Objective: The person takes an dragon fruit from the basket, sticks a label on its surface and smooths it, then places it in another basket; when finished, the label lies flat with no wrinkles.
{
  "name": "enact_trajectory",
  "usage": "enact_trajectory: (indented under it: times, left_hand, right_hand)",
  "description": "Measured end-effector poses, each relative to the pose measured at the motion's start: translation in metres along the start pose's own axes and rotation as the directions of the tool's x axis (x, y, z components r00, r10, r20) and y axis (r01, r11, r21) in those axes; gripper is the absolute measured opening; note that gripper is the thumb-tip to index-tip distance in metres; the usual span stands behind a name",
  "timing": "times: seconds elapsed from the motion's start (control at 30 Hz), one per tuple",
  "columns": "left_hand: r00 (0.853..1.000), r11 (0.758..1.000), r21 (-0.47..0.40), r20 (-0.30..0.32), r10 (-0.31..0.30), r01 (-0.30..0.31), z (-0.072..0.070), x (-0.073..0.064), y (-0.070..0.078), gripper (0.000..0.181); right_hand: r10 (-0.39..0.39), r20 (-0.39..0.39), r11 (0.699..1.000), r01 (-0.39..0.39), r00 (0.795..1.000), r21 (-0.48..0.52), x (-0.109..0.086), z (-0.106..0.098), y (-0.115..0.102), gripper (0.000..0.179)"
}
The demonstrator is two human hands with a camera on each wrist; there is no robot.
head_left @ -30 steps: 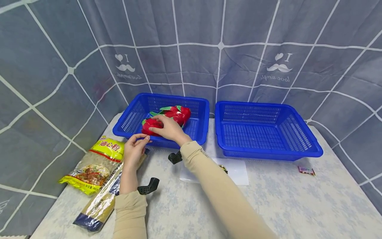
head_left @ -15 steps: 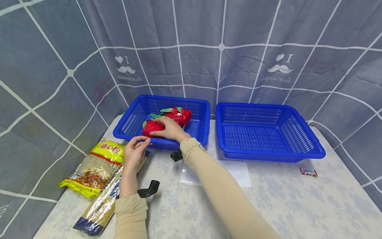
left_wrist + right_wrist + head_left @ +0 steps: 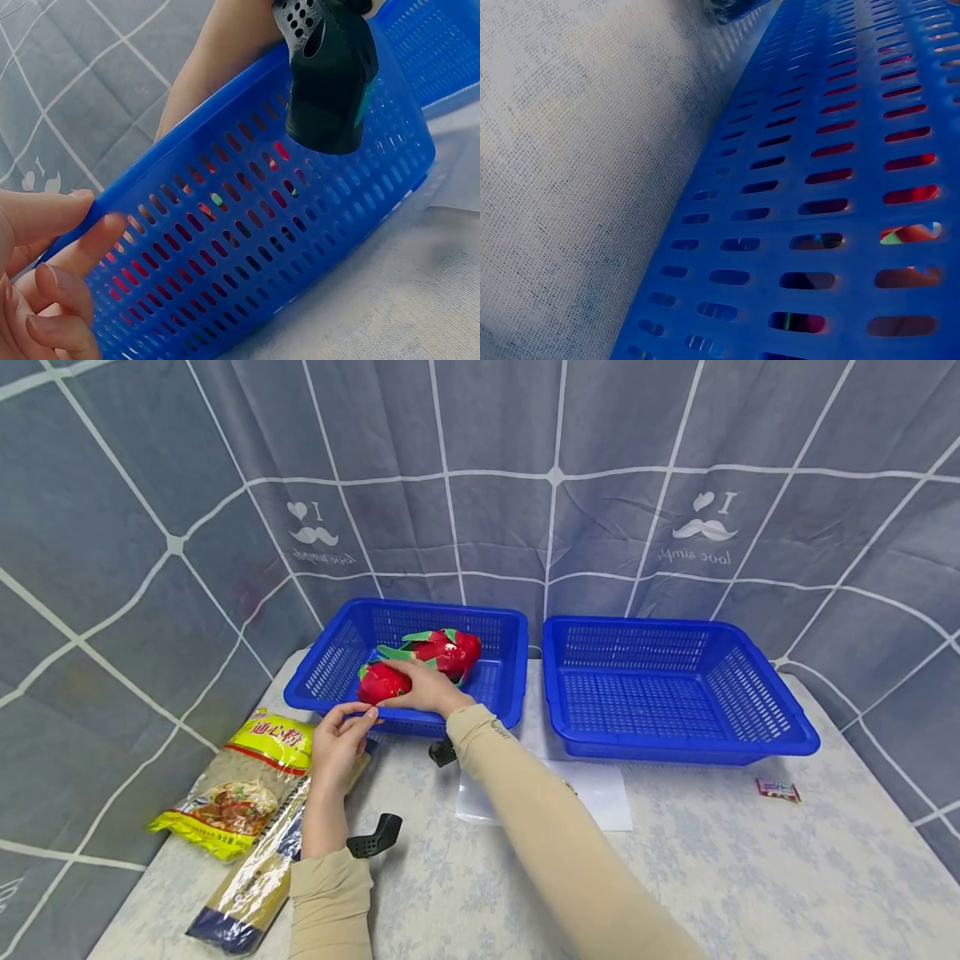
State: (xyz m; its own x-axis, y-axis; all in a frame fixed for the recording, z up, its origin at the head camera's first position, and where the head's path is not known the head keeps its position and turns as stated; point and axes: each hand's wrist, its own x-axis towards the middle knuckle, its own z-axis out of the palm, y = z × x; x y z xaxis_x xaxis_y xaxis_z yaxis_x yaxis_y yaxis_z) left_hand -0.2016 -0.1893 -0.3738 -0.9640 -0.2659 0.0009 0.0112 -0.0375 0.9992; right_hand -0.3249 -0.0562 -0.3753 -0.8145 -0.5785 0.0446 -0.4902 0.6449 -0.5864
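Observation:
Two red dragon fruits with green scales lie in the left blue basket (image 3: 327, 658). My right hand (image 3: 425, 687) reaches over the front rim and grips the near dragon fruit (image 3: 377, 682); the far dragon fruit (image 3: 452, 651) lies just behind it. My left hand (image 3: 342, 735) pinches the basket's front rim between thumb and forefinger. In the left wrist view those fingers (image 3: 71, 259) lie against the slotted wall (image 3: 262, 247), under the right forearm (image 3: 217, 67). The right wrist view shows only the basket wall (image 3: 817, 187), with red (image 3: 911, 232) showing through its slots.
A second blue basket (image 3: 757, 697) stands to the right with nothing in it. A yellow noodle packet (image 3: 243, 772) and a long clear packet (image 3: 255, 877) lie at the left. A white sheet (image 3: 600, 793) and a small wrapper (image 3: 777, 790) lie on the pale tablecloth (image 3: 750, 877).
My right hand has shifted slightly on the near dragon fruit, baring more of its left end. The left hand stays at the rim.

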Motion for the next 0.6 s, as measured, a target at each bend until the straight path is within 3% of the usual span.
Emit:
enact_trajectory:
  times: [0.33, 0.47, 0.6]
  left_hand:
    - [1.0, 1.0, -0.013, -0.001, 0.004, -0.004, 0.0, 0.003, 0.001, 0.018]
    - [1.0, 1.0, -0.028, -0.005, -0.009, 0.009, -0.002, 0.011, -0.009, 0.02]
    - [1.0, 1.0, -0.004, -0.009, -0.03, 0.03, -0.006, 0.014, -0.02, 0.025]
  right_hand:
    - [0.037, -0.029, 0.996, -0.035, 0.999, 0.08, -0.002, -0.005, -0.002, 0.073]
    - [0.08, -0.063, 0.991, -0.073, 0.995, 0.117, -0.005, -0.007, -0.001, 0.071]
    - [0.12, -0.088, 0.971, -0.099, 0.989, 0.218, -0.01, -0.007, 0.0, 0.067]
